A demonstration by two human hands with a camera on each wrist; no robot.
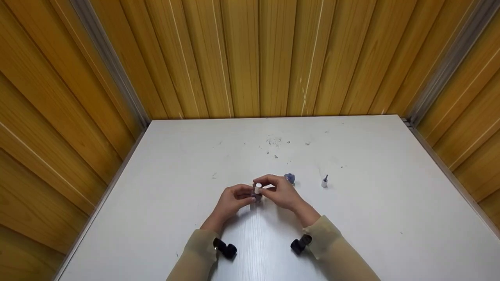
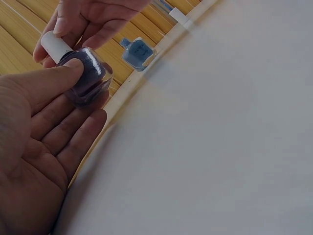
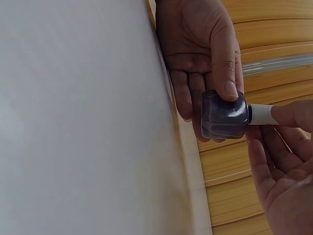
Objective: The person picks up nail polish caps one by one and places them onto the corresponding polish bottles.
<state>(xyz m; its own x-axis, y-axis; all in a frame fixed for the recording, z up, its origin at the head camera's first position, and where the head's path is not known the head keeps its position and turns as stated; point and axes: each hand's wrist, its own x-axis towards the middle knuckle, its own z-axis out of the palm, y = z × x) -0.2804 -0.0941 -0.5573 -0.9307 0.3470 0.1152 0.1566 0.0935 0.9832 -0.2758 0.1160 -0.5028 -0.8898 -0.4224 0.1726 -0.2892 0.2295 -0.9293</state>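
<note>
My left hand (image 1: 230, 203) grips a small glass nail polish bottle (image 3: 222, 116) with dark purple polish, its thumb across the front and fingers behind. On the bottle's neck sits a white cap (image 2: 55, 45), which my right hand (image 1: 284, 194) pinches between thumb and fingers. In the head view both hands are close together low over the table, the bottle mostly covered by fingers. Just beyond the right hand stands a blue nail polish bottle (image 2: 138, 55) with its neck uncapped. Farther right, a white brush cap (image 1: 324, 182) stands on the table, its bluish brush pointing up.
The white table (image 1: 179, 156) bears several small dark smudges (image 1: 274, 141) toward its back. Yellow wood-patterned panels (image 1: 242, 58) wall in the back and both sides, with grey metal posts (image 1: 113, 58) at the corners. A black wrist camera (image 1: 225, 249) hangs at each sleeve.
</note>
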